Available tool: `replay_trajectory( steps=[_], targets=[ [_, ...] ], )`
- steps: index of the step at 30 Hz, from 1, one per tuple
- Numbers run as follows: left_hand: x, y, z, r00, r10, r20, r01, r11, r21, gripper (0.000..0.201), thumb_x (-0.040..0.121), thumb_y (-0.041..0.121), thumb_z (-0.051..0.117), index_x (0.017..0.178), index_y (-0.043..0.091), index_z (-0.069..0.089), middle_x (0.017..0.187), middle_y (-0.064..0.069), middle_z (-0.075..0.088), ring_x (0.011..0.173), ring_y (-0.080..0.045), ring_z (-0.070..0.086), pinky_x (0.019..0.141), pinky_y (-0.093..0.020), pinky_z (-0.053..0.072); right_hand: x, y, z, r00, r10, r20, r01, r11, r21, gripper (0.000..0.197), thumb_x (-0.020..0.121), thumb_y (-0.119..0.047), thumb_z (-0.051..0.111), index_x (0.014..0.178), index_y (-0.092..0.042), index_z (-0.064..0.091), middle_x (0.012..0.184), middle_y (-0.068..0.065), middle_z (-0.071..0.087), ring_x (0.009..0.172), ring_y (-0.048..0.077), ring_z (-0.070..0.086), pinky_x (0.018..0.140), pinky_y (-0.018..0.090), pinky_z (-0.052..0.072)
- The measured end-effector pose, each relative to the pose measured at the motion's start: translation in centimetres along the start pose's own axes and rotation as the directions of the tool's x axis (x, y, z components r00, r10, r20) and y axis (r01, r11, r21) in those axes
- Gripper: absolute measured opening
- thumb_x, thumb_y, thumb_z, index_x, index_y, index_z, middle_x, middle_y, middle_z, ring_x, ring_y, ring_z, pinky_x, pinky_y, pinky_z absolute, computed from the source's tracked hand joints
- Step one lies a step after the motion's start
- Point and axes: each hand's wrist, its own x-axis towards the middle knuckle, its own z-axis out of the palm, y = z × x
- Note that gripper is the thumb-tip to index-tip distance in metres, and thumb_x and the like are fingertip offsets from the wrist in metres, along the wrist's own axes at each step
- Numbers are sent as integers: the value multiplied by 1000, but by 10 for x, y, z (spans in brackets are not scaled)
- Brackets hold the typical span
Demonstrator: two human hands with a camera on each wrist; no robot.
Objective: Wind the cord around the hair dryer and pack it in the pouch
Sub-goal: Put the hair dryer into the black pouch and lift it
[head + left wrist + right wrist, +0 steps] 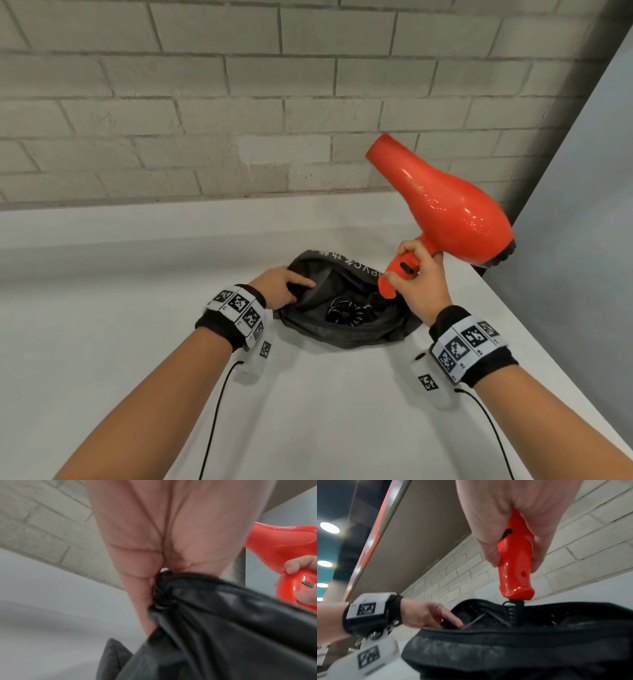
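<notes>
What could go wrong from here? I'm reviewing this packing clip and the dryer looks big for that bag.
1. The coiled cord already lies inside the pouch, not wound on the hair dryer; it may bunch under the handle.
2. Only the left hand holds the pouch rim open; the wide body could snag the near edge.
3. The right hand grips the handle alone, so the heavy head may tip.

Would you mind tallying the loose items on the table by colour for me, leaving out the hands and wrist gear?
Red: 1, the hair dryer, gripped by the right hand
Black: 1, the coiled cord, lying inside the pouch
Dark grey: 1, the pouch, its rim held open by the left hand
Total: 3
</notes>
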Motion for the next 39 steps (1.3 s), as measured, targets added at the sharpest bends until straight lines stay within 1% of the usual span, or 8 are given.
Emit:
replay_trajectory(
  steps=[1,5,10,14,18,23,33,39],
  targets=[
    [1,0,-4,997,-17,-72,17,1000,12,43,81,2,59,119,24,60,134,-7,51,120,-24,50,101,-24,37,0,1,0,999,-11,34,12,999,-32,39,71,6,64,88,-25,50,108,3,32,88,11,42,86,15,38],
    [4,8,-23,982,-52,-184,50,999,-15,49,77,9,68,124,12,56,125,-11,59,115,-28,55,92,-26,41,-4,7,2,977,-89,192,116,984,-132,38,70,12,60,88,-22,54,104,-4,34,89,13,43,78,-9,27],
    [6,20,-39,976,-199,-93,195,980,-49,64,80,2,55,139,14,31,130,-14,45,101,-35,59,59,-33,56,-4,13,2,898,-166,408,303,905,-299,40,70,12,53,93,-19,62,94,-14,37,71,0,44,71,11,36],
    [8,29,-52,971,-233,-58,216,952,-217,48,84,-6,40,131,8,39,115,-22,56,86,-29,59,56,-27,54,-3,11,2,817,-253,519,457,832,-315,38,69,12,50,89,-18,63,86,-6,41,67,-4,38,63,8,30],
    [6,32,-71,970,-174,-171,129,961,-244,52,82,-5,42,130,14,46,113,-13,51,86,-24,51,56,-25,46,-1,15,1,816,-241,525,461,820,-340,40,69,11,48,86,-23,57,91,2,47,68,12,41,61,25,41],
    [0,48,-67,905,72,-418,-43,996,79,51,79,-7,40,122,15,58,118,-16,55,109,-32,51,90,-35,44,-7,5,2,785,-208,584,507,758,-411,41,69,12,49,91,-18,65,106,13,57,90,28,53,70,30,46],
    [-22,91,-57,788,328,-521,-332,939,89,42,80,-3,49,115,14,63,90,-1,53,85,-11,46,74,-10,31,-5,-1,-4,799,-51,599,462,688,-559,46,74,6,44,104,-25,60,121,12,46,103,34,47,74,36,45],
    [-36,117,-37,654,619,-435,-605,773,190,42,78,-2,51,114,15,64,90,0,63,80,1,49,80,-3,37,-7,-11,6,801,59,595,449,600,-663,31,80,-2,45,98,-26,53,128,7,31,98,34,45,69,36,41]
  ],
)
